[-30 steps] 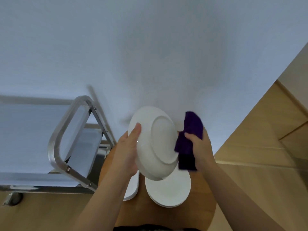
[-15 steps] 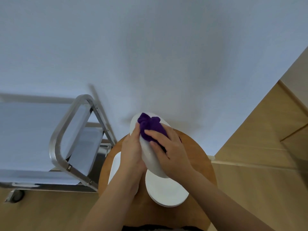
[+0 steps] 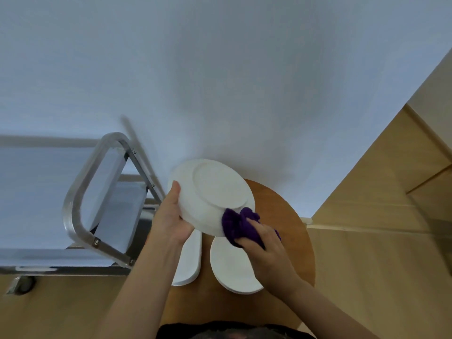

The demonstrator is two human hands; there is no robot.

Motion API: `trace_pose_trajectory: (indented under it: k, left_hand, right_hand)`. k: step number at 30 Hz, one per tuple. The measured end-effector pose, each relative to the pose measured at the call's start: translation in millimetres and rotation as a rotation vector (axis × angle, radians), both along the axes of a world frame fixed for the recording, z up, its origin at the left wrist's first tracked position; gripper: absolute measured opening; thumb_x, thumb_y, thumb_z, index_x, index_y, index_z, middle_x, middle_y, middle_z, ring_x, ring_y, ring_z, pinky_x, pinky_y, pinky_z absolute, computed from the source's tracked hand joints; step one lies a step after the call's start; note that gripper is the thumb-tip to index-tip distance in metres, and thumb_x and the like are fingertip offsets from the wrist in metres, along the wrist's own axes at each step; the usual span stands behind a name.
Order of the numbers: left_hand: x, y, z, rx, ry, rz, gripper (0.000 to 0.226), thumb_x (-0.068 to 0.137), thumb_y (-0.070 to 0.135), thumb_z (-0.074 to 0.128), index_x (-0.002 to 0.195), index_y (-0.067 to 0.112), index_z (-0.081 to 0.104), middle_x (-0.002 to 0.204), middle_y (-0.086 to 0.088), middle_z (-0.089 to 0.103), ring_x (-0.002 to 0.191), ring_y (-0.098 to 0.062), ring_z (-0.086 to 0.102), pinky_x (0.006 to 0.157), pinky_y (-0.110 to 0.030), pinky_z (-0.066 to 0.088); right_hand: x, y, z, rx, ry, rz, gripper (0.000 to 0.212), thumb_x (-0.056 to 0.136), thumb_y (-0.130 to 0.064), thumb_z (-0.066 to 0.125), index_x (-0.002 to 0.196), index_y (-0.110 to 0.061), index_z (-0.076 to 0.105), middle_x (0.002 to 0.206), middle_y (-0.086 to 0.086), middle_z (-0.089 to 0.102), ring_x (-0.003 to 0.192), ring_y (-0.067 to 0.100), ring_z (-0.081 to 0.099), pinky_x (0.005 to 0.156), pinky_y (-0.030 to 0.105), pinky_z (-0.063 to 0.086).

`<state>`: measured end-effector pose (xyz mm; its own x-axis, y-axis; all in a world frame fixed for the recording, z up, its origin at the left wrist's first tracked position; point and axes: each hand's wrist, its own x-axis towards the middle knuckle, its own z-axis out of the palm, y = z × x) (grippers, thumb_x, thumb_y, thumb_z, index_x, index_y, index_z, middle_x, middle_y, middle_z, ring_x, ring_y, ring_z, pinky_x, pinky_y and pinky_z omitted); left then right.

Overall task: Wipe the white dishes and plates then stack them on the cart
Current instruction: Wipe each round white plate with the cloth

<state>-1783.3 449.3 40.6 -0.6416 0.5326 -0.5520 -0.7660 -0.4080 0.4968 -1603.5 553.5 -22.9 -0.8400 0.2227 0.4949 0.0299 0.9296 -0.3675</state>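
My left hand [image 3: 171,216] grips a white plate [image 3: 210,194] by its left rim, held tilted above the table with its underside facing me. My right hand [image 3: 265,243] clutches a bunched purple cloth [image 3: 238,223] pressed against the plate's lower right rim. Beneath, on the round wooden table [image 3: 291,228], lies a stack of round white plates [image 3: 232,267] and a white oblong dish [image 3: 189,260], both partly hidden by my arms. The metal cart [image 3: 80,192] stands to the left, its shelf bare where visible.
A white wall fills the space behind the table. The cart's bent handle [image 3: 107,148] rises close to my left hand, and a caster wheel [image 3: 23,285] shows at the lower left. Wooden floor and light wooden panels lie to the right.
The cloth slid from the plate's top edge down to its lower right rim. The plate turned so its underside faces me more fully.
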Motion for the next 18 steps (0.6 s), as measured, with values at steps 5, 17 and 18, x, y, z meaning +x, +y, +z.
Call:
trace_pose_trajectory:
  k: [5,17,18]
  left_hand:
    - [-0.7,-6.4,-11.4,-0.029,0.129,-0.097,0.052,0.084,0.035,0.057,0.132,0.017,0.050,0.122,-0.011,0.064,0.103,-0.030,0.066,0.073,-0.047,0.057]
    - [83.2,26.6,-89.6,-0.928,1.167,-1.018,0.043,0.095,0.049,0.043,0.129,0.025,0.055,0.089,0.008,0.065,0.075,-0.005,0.059,0.065,-0.010,0.040]
    - [88.5,29.0,-99.9,-0.944,1.342,-1.138,0.045,0.096,0.048,0.040,0.137,0.031,0.046,0.103,0.006,0.067,0.085,-0.007,0.060,0.073,-0.013,0.041]
  right_hand:
    - [-2.1,13.0,-12.9,-0.343,-0.037,-0.189,0.030,0.090,-0.010,0.057,0.120,-0.013,0.056,0.128,0.017,0.053,0.113,0.029,0.053,0.091,0.030,0.046]
    - [-4.5,67.6,-44.3,-0.780,-0.237,-0.566,0.031,0.097,-0.016,0.047,0.127,-0.020,0.051,0.133,0.003,0.048,0.119,0.013,0.042,0.094,0.023,0.032]
    - [-3.7,70.8,-47.3,-0.809,-0.229,-0.588,0.031,0.097,-0.016,0.047,0.127,-0.021,0.051,0.134,0.003,0.047,0.121,0.015,0.042,0.096,0.024,0.033]
